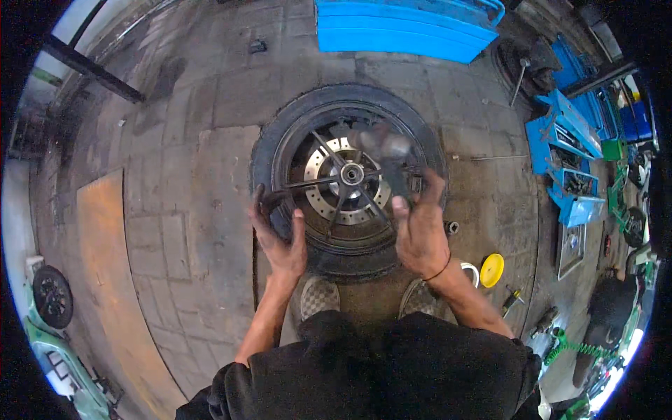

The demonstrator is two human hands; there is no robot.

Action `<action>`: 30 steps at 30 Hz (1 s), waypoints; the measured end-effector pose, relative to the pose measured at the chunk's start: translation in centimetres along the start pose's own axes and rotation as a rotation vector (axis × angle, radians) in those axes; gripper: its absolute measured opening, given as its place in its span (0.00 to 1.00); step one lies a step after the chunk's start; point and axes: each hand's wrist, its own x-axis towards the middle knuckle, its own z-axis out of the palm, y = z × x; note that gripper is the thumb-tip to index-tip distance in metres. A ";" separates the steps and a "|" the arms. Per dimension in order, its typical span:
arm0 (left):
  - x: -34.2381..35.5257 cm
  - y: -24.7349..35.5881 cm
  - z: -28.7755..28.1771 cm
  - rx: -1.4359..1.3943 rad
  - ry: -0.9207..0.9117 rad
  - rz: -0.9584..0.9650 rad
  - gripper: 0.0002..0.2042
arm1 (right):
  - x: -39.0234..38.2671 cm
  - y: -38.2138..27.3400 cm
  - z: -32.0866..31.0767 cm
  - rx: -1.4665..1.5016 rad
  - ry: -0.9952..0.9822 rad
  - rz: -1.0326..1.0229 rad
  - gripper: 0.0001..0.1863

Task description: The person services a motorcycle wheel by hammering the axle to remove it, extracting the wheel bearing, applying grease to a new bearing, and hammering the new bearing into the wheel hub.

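Observation:
A motorcycle wheel point(350, 255) with a black tyre lies flat on the floor in front of my feet. Dark spokes cross its rim, and a perforated metal brake disc point(318, 199) surrounds the hub point(351, 174). My left hand point(280, 241) is over the tyre's lower left side, thumb and fingers apart; contact with the rubber is unclear. In my right hand point(423, 234), at the wheel's right side, is a motion-blurred tool point(393, 145) with a grey head and dark handle. Its exact kind cannot be made out. A socket point(453, 227) lies right of the tyre.
A blue metal box point(406, 31) stands beyond the wheel. An opened blue toolbox point(570, 157) with tools is at right. A yellow disc point(492, 270), a screwdriver point(514, 299) and a green coiled hose point(574, 348) lie lower right. A brown board point(112, 259) lies left.

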 end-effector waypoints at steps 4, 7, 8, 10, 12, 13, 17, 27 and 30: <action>-1.6 1.4 1.4 -0.047 -0.105 0.044 0.33 | 0.3 1.6 0.3 -0.206 -0.047 -0.095 0.27; -4.6 0.9 0.9 -0.065 -0.288 0.007 0.32 | -0.7 2.1 1.2 -0.175 -0.202 0.112 0.28; -5.4 1.1 0.9 -0.046 -0.405 0.062 0.33 | -1.1 1.7 1.3 -0.123 -0.158 0.022 0.29; -6.5 1.6 2.0 0.058 -0.670 0.072 0.37 | -2.1 0.6 -0.5 -0.068 -0.176 0.326 0.31; -6.4 2.7 3.4 0.186 -0.924 0.115 0.41 | -4.8 3.5 -2.9 -0.058 0.130 0.041 0.33; -6.8 2.8 4.3 0.372 -1.003 0.288 0.46 | -6.4 3.8 -4.8 -0.175 0.154 0.066 0.34; -4.2 4.2 8.3 0.654 -1.188 0.340 0.64 | -15.4 7.4 -10.8 -0.227 0.356 0.285 0.36; -1.5 4.7 10.8 0.194 -1.141 -0.569 0.59 | -41.4 13.3 -11.9 -0.190 0.776 1.032 0.44; 3.5 10.6 10.5 -0.025 -1.058 -0.617 0.49 | -47.3 16.6 -7.9 -0.466 0.912 0.874 0.44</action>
